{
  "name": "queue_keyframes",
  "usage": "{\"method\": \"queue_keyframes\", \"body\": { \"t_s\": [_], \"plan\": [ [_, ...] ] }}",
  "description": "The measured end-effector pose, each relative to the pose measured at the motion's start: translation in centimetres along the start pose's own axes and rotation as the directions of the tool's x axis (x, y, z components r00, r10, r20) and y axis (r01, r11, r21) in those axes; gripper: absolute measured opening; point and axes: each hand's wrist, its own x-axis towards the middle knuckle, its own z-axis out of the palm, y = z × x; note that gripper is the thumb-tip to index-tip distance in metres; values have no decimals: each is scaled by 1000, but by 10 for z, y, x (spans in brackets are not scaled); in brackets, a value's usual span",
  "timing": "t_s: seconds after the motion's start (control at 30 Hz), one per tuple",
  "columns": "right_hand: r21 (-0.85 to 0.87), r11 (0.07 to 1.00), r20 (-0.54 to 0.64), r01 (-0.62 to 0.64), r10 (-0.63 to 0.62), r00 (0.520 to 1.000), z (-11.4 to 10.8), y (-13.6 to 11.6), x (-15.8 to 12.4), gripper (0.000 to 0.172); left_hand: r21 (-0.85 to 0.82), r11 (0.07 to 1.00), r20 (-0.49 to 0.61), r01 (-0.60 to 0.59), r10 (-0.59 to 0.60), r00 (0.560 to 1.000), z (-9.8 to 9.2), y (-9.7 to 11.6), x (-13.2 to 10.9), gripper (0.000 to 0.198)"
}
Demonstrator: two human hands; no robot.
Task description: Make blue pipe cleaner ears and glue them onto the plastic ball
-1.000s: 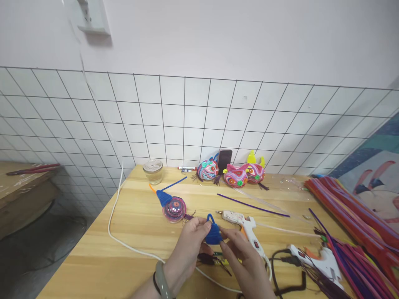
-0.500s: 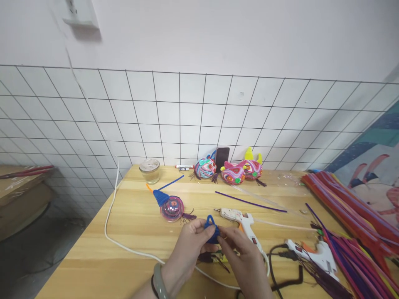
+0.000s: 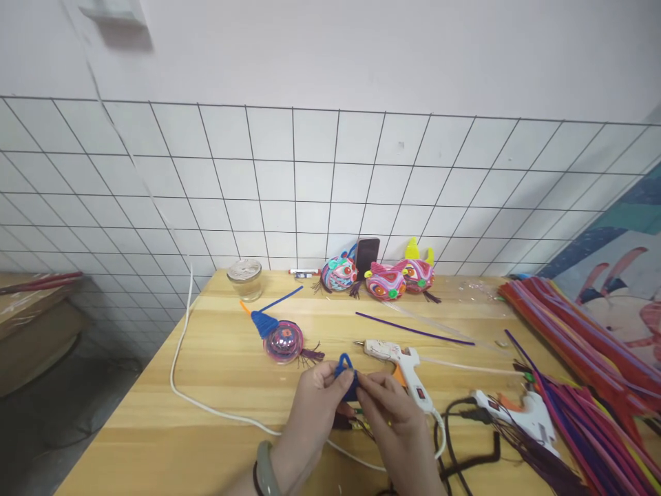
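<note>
Both my hands meet over the near middle of the wooden table (image 3: 217, 386), pinching a small blue pipe-cleaner piece (image 3: 347, 372) with a loop on top. My left hand (image 3: 315, 406), with a green bangle on its wrist, grips it from the left with thumb and fingers. From the right, my right hand (image 3: 397, 427) closes its fingertips on the same piece. Most of the blue piece is hidden between the fingers. Just behind the hands lies a white glue gun (image 3: 400, 362).
A pink ball with a blue cone (image 3: 279, 337) lies left of the hands, with a glass jar (image 3: 245, 277) behind it. Colourful fish crafts (image 3: 382, 281) and a phone (image 3: 365, 256) stand by the tiled wall. Pipe cleaners (image 3: 573, 344) pile at right beside a second glue gun (image 3: 521, 413). A white cord (image 3: 206, 406) crosses the table.
The hands have closed in on the blue piece, covering more of it. The view has tilted slightly upward and shifted; nothing on the table has moved.
</note>
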Motion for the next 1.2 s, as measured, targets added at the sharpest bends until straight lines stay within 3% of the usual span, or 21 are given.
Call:
{"method": "queue_keyframes", "body": {
  "t_s": [0.13,0.23,0.33,0.53,0.77,1.0,1.2],
  "plan": [
    [85,984,37,-156,154,987,-5,-4,8,17,-20,1000,53,13,-12,999,-2,3,0,28],
    [166,926,89,-339,329,940,-10,-7,15,27,-25,999,95,37,-34,995,-3,7,0,29],
    [214,875,143,-434,411,900,-12,-7,18,35,15,998,128,68,-69,989,-3,10,-1,28],
    [199,882,169,-428,399,901,-16,-4,15,37,13,994,174,108,-108,979,-3,8,-2,28],
    [186,848,313,-497,428,848,-20,-10,16,40,25,991,212,135,-137,967,-3,9,-4,31],
    [176,856,279,-486,430,858,-19,-16,19,44,82,992,200,96,-111,973,-2,9,-3,34],
    [262,782,334,-565,475,814,-15,-9,15,42,110,992,217,69,-91,972,-3,8,-1,39]
  ]
}}
